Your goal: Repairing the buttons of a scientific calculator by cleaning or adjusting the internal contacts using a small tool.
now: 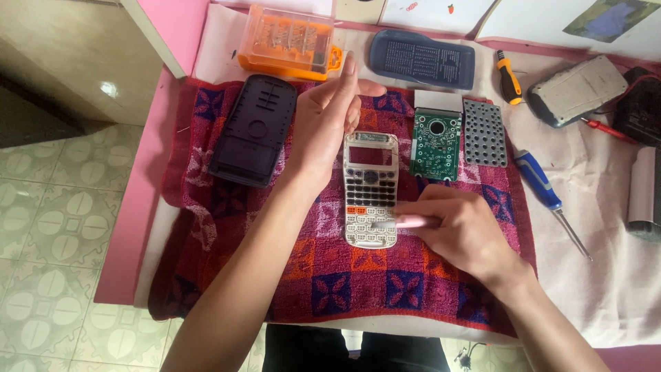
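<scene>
Hands work over a white calculator front (370,189) lying face up in the middle of a red and purple patterned towel (344,275), its keypad toward the near edge and its display window toward the far edge. The left hand (323,124) hovers just left of the calculator's far end, fingers loosely together and pointing away, thumb apart; it grips nothing that shows, and whether its palm edge touches the casing is hard to tell from this angle. The right hand (465,231) rests on the towel at the calculator's right side, fingers curled and pinched around a slim pink tool (413,222) whose tip lies across the lower keys.

Left of the calculator, on the towel, lies a black back shell (253,131), inner side up. Right of the display end sits a green circuit board (435,143), and just beside that a grey rubber key mat (484,132) — both on the towel's far right corner. Beyond the towel, at the far edge of the table, stands an orange bit case (289,41) with a clear lid, and to its right a dark blue slide cover (421,58). Farther right lie a small screwdriver with a yellow and black handle (509,77), a grey padded case (577,89) and a blue-handled screwdriver (551,200) — all on a pale cloth (606,275).
</scene>
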